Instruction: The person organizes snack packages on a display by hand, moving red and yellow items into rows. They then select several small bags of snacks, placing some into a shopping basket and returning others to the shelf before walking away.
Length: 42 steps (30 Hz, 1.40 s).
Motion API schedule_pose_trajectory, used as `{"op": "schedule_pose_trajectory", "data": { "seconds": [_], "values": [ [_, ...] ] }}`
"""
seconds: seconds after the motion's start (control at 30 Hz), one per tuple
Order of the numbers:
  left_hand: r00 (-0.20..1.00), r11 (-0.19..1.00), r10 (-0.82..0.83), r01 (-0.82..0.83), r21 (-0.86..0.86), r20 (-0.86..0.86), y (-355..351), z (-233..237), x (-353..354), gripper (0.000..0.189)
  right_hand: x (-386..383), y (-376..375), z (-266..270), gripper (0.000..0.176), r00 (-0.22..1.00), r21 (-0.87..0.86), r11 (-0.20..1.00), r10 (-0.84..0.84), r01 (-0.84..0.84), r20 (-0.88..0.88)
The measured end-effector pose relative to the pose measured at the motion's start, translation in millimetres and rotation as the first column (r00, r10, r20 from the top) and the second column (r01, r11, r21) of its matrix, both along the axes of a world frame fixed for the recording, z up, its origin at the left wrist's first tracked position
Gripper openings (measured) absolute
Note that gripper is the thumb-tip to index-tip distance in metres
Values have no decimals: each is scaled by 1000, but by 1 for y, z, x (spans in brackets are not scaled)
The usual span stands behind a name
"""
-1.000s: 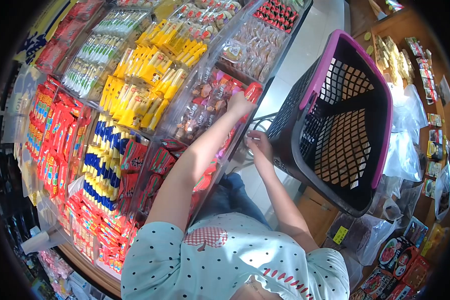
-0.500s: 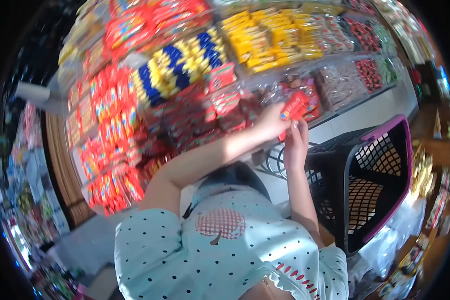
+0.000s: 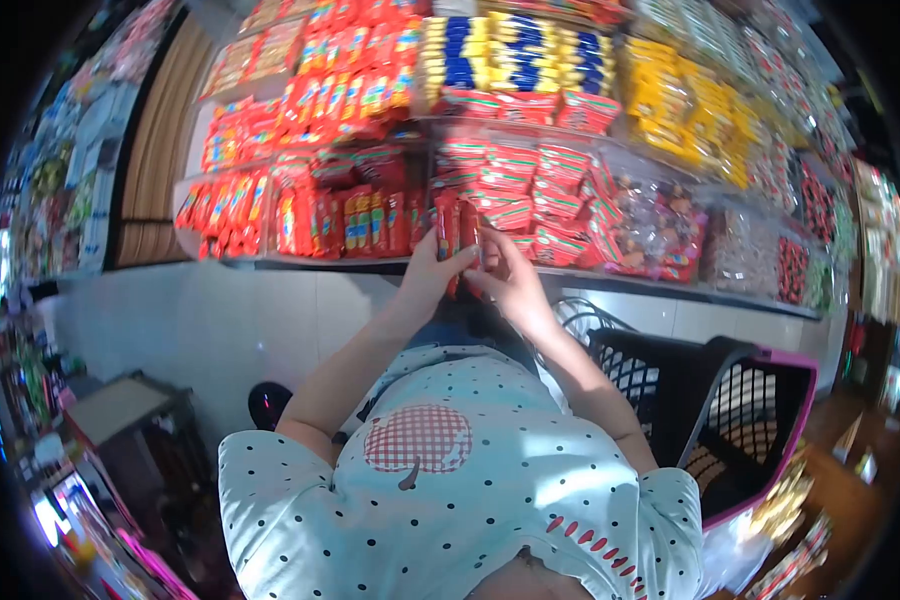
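Note:
Several slim red snack packets (image 3: 457, 228) stand upright together in my two hands, in front of the candy shelf. My left hand (image 3: 432, 272) is closed around their left side, with the thumb across the front. On the right side, my right hand (image 3: 511, 284) grips the packets with bent fingers. Just behind them, the lower shelf bin holds similar red packets (image 3: 370, 222) in rows. Beside those lie red and green packets (image 3: 560, 190). My hands partly cover the lower ends of the held packets.
A black shopping basket (image 3: 690, 400) with a purple rim stands at my right. Blue-and-yellow packets (image 3: 515, 55) and yellow packets (image 3: 685, 100) fill the upper bins. A dark stool-like stand (image 3: 120, 410) is at the left on the pale floor (image 3: 210, 320).
The view has turned rightward less, towards the shelf's left part. My hands, still holding red packets, have moved left from near the basket to in front of the red packet bins.

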<state>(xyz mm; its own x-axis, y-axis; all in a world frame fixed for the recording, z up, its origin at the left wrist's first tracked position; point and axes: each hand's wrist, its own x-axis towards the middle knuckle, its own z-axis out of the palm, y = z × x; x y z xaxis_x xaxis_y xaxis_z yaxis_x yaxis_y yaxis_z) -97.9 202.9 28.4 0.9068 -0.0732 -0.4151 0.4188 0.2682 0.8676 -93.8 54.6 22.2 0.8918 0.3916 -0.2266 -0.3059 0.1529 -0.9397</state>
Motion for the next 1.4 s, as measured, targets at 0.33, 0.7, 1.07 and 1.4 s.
{"op": "schedule_pose_trajectory", "data": {
  "seconds": [0.33,0.7,1.07,1.4],
  "values": [
    [956,799,291,-255,544,21,74,-28,-58,36,-21,51,-35,57,996,10,996,-85,86,-31],
    [973,558,-153,-59,827,172,125,-97,24,77,35,165,-62,52,923,-783,564,88,264,375],
    [870,651,-375,0,759,321,134,-133,15,54,17,177,-101,29,873,-896,282,256,342,414],
    [726,778,-457,47,626,514,79,-16,42,26,-12,69,28,16,703,-562,458,-232,689,672]
  ]
}}
